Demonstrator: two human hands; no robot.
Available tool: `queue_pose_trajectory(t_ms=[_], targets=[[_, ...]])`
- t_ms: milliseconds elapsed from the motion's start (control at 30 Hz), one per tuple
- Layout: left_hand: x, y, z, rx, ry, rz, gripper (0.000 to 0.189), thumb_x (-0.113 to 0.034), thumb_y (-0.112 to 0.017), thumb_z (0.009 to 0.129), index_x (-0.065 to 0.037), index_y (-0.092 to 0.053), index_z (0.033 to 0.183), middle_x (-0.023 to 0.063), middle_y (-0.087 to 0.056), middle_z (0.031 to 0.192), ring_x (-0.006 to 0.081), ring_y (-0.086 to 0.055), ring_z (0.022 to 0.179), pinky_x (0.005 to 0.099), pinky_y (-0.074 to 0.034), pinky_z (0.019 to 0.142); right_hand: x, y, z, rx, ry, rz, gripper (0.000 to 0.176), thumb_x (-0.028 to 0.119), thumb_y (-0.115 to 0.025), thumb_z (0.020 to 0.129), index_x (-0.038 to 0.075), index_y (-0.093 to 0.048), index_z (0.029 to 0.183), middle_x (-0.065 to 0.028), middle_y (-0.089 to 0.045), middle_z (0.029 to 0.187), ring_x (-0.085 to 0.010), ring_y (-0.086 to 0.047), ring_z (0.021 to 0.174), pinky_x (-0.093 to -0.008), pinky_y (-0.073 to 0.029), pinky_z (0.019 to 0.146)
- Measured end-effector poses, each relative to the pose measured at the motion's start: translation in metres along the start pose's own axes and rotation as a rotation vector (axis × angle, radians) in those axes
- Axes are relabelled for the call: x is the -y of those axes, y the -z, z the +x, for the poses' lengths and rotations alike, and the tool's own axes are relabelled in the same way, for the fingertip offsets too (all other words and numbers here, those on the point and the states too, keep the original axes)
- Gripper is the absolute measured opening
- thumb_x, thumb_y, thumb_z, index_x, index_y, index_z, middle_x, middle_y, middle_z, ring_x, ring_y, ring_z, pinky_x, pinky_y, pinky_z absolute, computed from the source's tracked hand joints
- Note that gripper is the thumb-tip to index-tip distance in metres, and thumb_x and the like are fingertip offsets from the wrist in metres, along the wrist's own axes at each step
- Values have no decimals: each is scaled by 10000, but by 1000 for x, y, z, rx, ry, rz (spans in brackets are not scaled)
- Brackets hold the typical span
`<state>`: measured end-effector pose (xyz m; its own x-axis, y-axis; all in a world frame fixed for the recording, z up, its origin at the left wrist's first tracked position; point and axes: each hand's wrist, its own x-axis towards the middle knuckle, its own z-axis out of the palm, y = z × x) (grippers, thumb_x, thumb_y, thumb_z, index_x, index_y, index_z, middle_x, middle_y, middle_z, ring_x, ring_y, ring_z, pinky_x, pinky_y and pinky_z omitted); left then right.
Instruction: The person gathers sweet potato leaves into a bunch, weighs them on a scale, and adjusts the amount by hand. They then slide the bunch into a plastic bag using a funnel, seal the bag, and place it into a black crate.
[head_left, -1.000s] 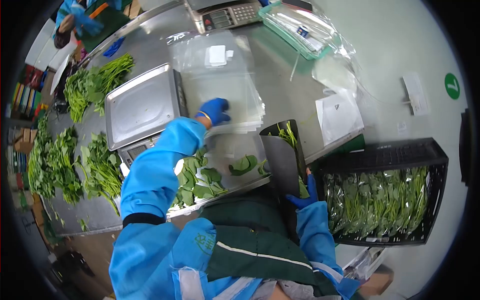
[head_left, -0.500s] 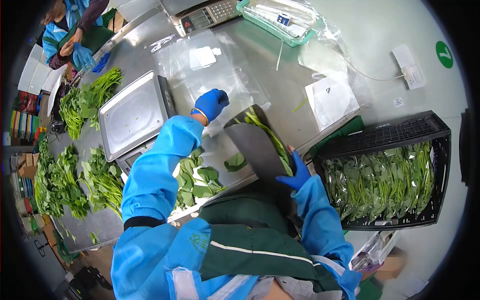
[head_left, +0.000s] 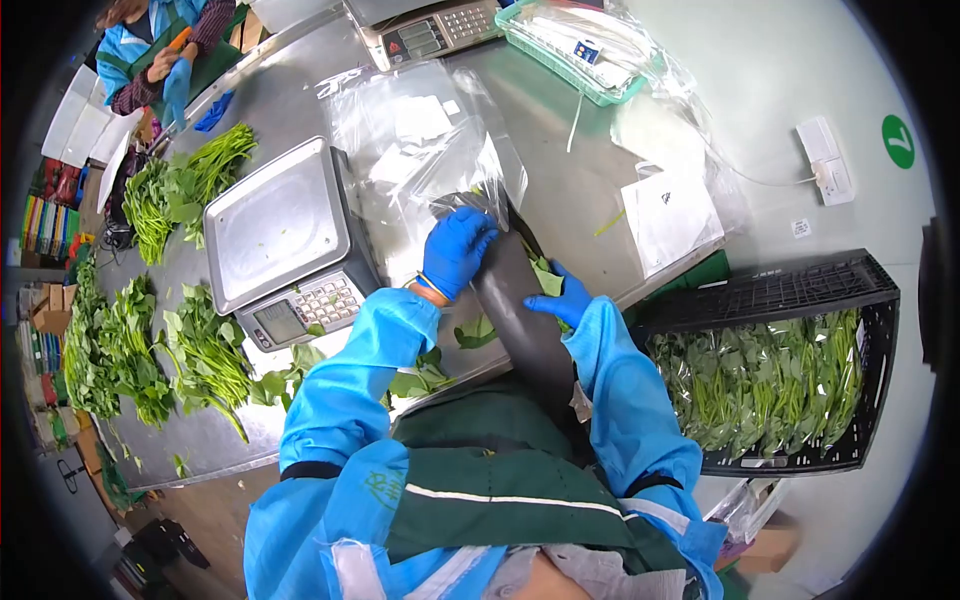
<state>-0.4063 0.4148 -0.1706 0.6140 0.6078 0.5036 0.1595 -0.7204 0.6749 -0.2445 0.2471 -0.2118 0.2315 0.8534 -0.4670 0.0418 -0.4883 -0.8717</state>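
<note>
My left hand [head_left: 458, 252], in a blue glove, is closed with fingertips pinched at the edge of a clear plastic bag [head_left: 470, 165]. The bag's mouth lies around the far end of a dark, curved flexible sheet [head_left: 515, 300]. Leafy green stems [head_left: 543, 276] lie inside the sheet's fold, mostly hidden. My right hand [head_left: 562, 297], gloved too, grips the sheet's right side with its thumb across the front and the leaves beside it. Loose leaves [head_left: 475, 332] lie on the table by the sheet.
A weighing scale [head_left: 275, 225] stands to the left, with bunches of greens [head_left: 205, 350] beyond it. A black crate [head_left: 780, 290] of bagged greens is at right. A green basket [head_left: 610, 90] and white papers [head_left: 672, 222] lie farther back. A co-worker [head_left: 165, 55] stands at upper left.
My left hand has drawn the plastic bag toward me onto the sheet's far end. My right hand has moved up and left with the sheet, which is now rolled narrower.
</note>
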Motion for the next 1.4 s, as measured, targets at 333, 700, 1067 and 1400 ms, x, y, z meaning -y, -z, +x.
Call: queue_pose_trajectory(t_ms=[333,700,1067,1400], targets=[[19,9,-20,-118,205,-32,127,-29,-609,779,-37,-597,905,53,-588,802,136,-563,707,248,-461,663,18,-1,11,100,-25,-7,969,206,-781,618,-94,-179,1315,-212,-336,1320,-264,-358,1211,-332,-301,994],[16,10,-32,-272,379,-231,159,-18,-614,748,-47,-635,904,92,-606,895,209,-573,779,289,-444,724,53,-12,28,159,-30,55,922,180,-769,630,-95,-209,1308,-197,-374,1296,-242,-385,1186,-311,-308,979],[33,15,-22,-351,844,-1164,547,-226,-616,807,-76,-354,1263,95,-517,1103,176,-505,989,300,-421,832,51,-14,20,121,63,105,919,157,-755,641,-93,-184,1317,-205,-314,1338,-258,-326,1233,-322,-264,1012],[46,-32,-22,-258,1167,-1414,590,-469,-422,870,-127,-261,1323,106,-331,1348,271,-306,1240,406,-343,944,60,-3,3,-325,156,504,763,77,-709,690,-58,-258,1291,-132,-491,1162,-197,-502,1033,-285,-415,871]])
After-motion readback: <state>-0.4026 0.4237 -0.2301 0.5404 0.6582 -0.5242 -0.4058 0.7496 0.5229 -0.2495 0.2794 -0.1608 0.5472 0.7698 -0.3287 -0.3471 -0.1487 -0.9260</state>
